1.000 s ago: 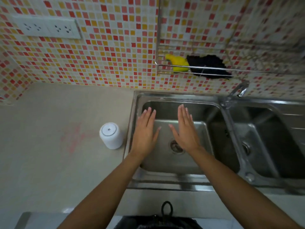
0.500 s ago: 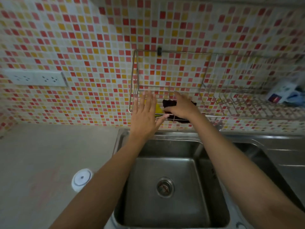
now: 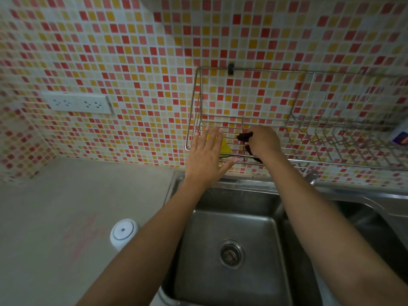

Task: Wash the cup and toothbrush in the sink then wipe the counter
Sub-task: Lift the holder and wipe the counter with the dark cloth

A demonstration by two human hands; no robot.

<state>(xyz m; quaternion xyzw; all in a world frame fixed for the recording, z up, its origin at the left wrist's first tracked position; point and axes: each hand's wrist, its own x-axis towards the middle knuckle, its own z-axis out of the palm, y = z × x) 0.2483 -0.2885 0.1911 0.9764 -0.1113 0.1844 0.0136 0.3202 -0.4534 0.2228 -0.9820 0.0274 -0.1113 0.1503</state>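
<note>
My right hand (image 3: 261,142) is inside the wire wall rack (image 3: 242,121) above the sink, closed on a black cloth (image 3: 244,136) that bunches out of my fist. My left hand (image 3: 206,155) is flat and open in front of the rack's left end, partly covering a yellow cloth (image 3: 225,148) that lies in the rack. A white cup (image 3: 122,234) stands upside down on the beige counter (image 3: 66,206), just left of the steel sink (image 3: 231,250) and beside my left forearm. I see no toothbrush.
A pink smear (image 3: 85,233) marks the counter left of the cup. A second basin (image 3: 379,221) lies to the right, with the tap (image 3: 310,174) between the two. A wall socket (image 3: 77,103) sits at the left. A white and blue pack (image 3: 400,134) rests in the rack's right end.
Both hands rose from over the sink basin up to the wall rack. My right hand closed on the black cloth and has bunched it up; my view tilted up toward the wall.
</note>
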